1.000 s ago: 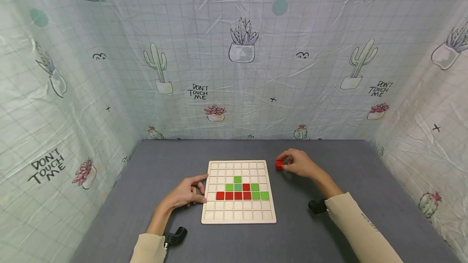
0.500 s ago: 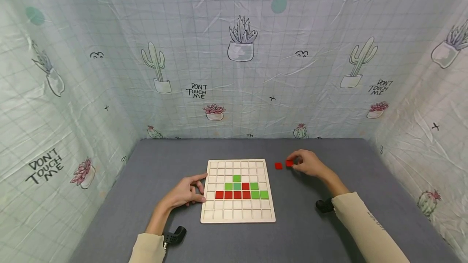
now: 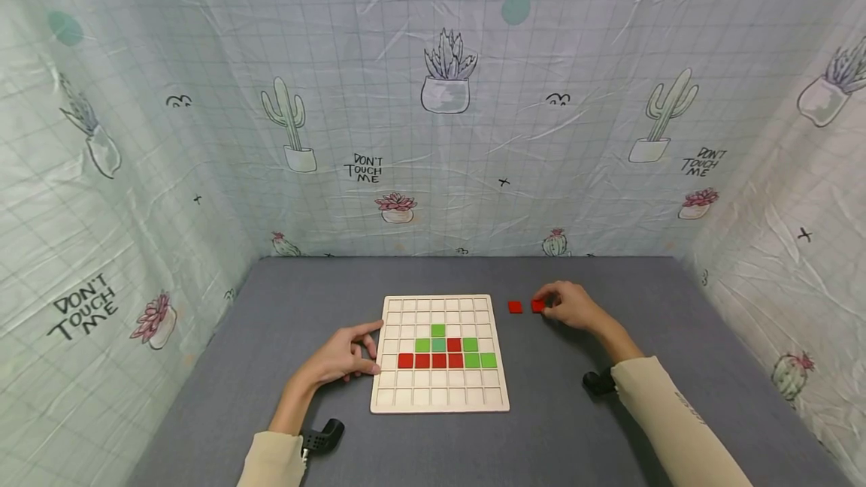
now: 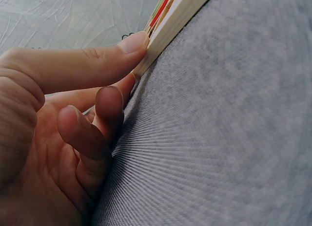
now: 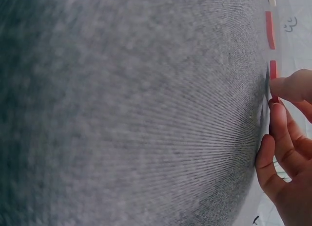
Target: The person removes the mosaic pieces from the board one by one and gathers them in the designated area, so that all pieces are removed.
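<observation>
A pale wooden grid board (image 3: pixel 440 400) lies on the table. Several red and green square tiles fill some of its cells. My left hand (image 3: pixel 334 355) rests at the board's left side, thumb and index fingertip touching the edge at separate spots. In the left wrist view, the thumb (image 4: pixel 97 65) meets the board's side (image 4: pixel 168 33); the other fingers are bent beneath it. My right hand (image 3: pixel 571 304) pinches a red square tile (image 3: pixel 537 306) low over the table, right of the board. The right wrist view shows this red tile (image 5: pixel 273 70) between thumb and fingers.
Another red tile (image 3: pixel 516 307) lies between the board and my right hand. Dark grey cloth covers the table (image 3: pixel 541 434). A cactus-print curtain (image 3: pixel 446 164) rises behind and along both sides. Black wrist devices (image 3: pixel 326 436) are on both arms.
My right hand has moved right, leaving one red tile beside the board and holding a second one, then shifted slightly towards me. The left hand and board have stayed put.
</observation>
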`<state>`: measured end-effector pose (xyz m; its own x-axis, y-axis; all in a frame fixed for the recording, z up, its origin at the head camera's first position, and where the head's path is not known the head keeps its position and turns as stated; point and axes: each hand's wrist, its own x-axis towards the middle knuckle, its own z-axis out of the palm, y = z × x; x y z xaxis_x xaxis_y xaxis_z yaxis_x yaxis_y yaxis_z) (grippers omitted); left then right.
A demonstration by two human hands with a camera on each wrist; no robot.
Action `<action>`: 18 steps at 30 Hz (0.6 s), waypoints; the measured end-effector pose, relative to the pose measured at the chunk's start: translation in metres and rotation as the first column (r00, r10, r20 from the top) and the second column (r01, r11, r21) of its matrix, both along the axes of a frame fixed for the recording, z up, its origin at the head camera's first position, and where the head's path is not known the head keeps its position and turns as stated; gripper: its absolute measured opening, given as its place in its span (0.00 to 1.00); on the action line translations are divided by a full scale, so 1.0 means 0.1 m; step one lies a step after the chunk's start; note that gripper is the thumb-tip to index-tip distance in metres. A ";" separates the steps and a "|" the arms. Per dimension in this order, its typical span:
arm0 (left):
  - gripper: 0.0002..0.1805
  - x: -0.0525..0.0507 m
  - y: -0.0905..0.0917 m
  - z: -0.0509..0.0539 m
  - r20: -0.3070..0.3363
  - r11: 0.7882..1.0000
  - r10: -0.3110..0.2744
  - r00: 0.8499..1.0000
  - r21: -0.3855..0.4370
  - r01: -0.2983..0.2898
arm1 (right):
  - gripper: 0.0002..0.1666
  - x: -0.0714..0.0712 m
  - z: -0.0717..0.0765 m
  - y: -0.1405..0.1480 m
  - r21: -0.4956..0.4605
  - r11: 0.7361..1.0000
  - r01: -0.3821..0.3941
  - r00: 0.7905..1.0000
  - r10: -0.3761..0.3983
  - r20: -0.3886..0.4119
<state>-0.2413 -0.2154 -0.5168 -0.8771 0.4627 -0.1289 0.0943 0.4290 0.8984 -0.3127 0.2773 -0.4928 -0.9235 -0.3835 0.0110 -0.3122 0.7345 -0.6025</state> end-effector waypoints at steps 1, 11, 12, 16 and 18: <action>0.49 0.00 0.00 0.00 -0.001 1.000 -0.001 1.000 0.002 0.001 | 0.17 0.00 0.00 0.00 -0.001 1.000 0.001 1.000 -0.001 0.003; 0.49 -0.01 -0.01 -0.02 0.006 1.000 -0.010 1.000 0.011 0.010 | 0.16 -0.01 -0.03 0.00 0.005 1.000 0.001 1.000 -0.001 0.023; 0.50 -0.01 -0.02 -0.02 0.005 1.000 -0.011 1.000 0.014 0.011 | 0.16 -0.01 -0.03 0.00 0.007 1.000 0.001 1.000 -0.002 0.024; 0.50 -0.01 -0.02 -0.01 0.000 1.000 -0.010 1.000 0.013 0.010 | 0.16 -0.02 -0.03 0.00 0.006 1.000 0.004 0.999 -0.004 0.032; 0.50 -0.01 -0.02 -0.01 0.003 1.000 -0.001 1.000 0.005 0.001 | 0.16 -0.02 -0.03 -0.01 0.008 1.000 0.005 0.999 -0.006 0.036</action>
<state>-0.2422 -0.2170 -0.5179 -0.8761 0.4645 -0.1293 0.0922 0.4246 0.9007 -0.3146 0.2765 -0.4953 -0.9253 -0.3785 -0.0248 -0.2867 0.7407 -0.6076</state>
